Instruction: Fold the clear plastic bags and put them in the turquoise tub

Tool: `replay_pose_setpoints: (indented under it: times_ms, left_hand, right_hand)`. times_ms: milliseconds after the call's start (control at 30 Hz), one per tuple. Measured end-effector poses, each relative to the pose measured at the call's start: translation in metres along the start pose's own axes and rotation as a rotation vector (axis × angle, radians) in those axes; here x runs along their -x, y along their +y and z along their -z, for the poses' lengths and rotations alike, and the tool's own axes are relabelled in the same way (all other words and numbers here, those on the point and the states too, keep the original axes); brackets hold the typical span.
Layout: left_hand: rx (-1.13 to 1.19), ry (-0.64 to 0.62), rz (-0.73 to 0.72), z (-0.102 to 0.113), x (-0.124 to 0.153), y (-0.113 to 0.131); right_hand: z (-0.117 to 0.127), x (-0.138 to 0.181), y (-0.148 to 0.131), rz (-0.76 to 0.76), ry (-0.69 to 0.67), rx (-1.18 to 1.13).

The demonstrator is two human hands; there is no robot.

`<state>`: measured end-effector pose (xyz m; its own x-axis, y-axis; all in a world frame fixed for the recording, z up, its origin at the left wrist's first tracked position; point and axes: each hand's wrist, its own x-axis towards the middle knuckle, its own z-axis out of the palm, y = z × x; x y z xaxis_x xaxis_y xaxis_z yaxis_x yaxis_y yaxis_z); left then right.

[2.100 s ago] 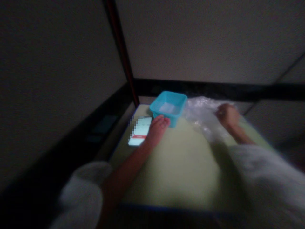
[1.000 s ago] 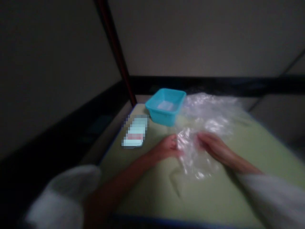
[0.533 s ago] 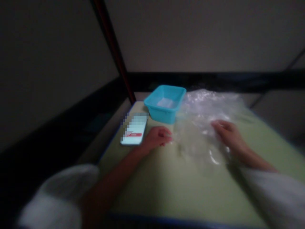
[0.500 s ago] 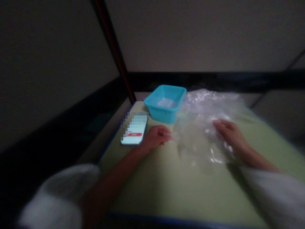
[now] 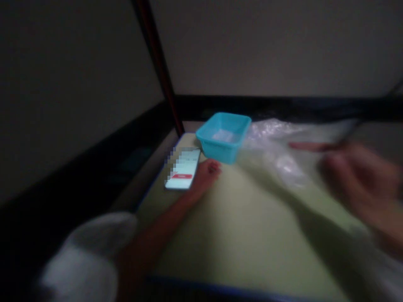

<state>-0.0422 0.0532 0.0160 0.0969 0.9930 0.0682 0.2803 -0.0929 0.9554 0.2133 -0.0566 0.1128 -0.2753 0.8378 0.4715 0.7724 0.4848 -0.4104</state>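
My left hand (image 5: 206, 172) rests on the pale green mat (image 5: 239, 226), fingers curled loosely, right beside a lit phone (image 5: 183, 170) and just in front of a turquoise plastic tub (image 5: 224, 135). My right hand (image 5: 362, 184) is raised at the right, smeared by motion, so its fingers cannot be read. Crumpled clear plastic bags (image 5: 280, 147) lie on the mat between the tub and my right hand. The picture is dim and blurred.
A dark red post (image 5: 159, 67) rises behind the tub at the mat's far left corner. A black rail (image 5: 283, 107) runs along the back and left sides. Plain walls stand behind. The mat's near edge has a blue border (image 5: 220, 289).
My left hand slid left, away from the plastic, to the phone's edge. My right hand lifted off the plastic and swung right, now blurred. The plastic lies further back.
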Motion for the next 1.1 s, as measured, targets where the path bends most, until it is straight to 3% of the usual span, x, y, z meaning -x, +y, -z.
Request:
replay_pose_setpoints:
  times_ms: [100,233,333,400,500,567,633,733,800,867,933,1100]
  left_hand:
    - [-0.01,-0.021,0.015,0.001,0.0,0.0]
    - [-0.019,-0.046,0.016,0.0,0.003,0.001]
    - [-0.032,-0.039,-0.011,-0.002,0.004,0.001]
    - [-0.05,0.012,-0.053,-0.004,0.005,0.001]
    - [-0.097,0.145,-0.179,-0.006,0.01,0.006]
    - [-0.157,0.242,-0.341,-0.006,0.018,0.01]
    - [-0.257,0.272,-0.61,-0.008,0.03,0.015]
    - [-0.473,0.04,-1.172,-0.014,0.05,0.021]
    - [-0.672,-0.201,-1.352,-0.021,0.06,0.023]
    - [-0.841,-0.404,-1.344,-0.028,0.065,0.025]
    - [-0.908,-0.509,-1.288,-0.031,0.067,0.028]
    - [-0.937,-0.439,-1.176,-0.02,0.064,0.038]
  right_hand:
    - [-0.032,0.006,-0.015,0.148,-0.252,-0.112]
    - [-0.069,0.014,-0.013,0.111,-0.551,-0.281]
    - [-0.076,0.017,-0.008,0.04,-0.631,-0.535]
    - [-0.077,0.016,-0.005,0.034,-0.578,-0.61]
    - [-0.079,0.012,0.0,0.174,-0.422,-0.453]
    - [-0.081,0.01,0.007,0.263,-0.359,-0.309]
    - [-0.082,0.008,0.013,0.296,-0.321,-0.207]
    - [-0.079,0.005,0.021,0.336,-0.274,-0.108]
    - [-0.076,0.002,0.025,0.376,-0.244,-0.058]
    - [-0.072,0.0,0.028,0.404,-0.226,-0.001]
    - [-0.068,-0.002,0.032,0.415,-0.215,0.064]
    - [-0.058,-0.001,0.039,0.347,-0.096,0.16]
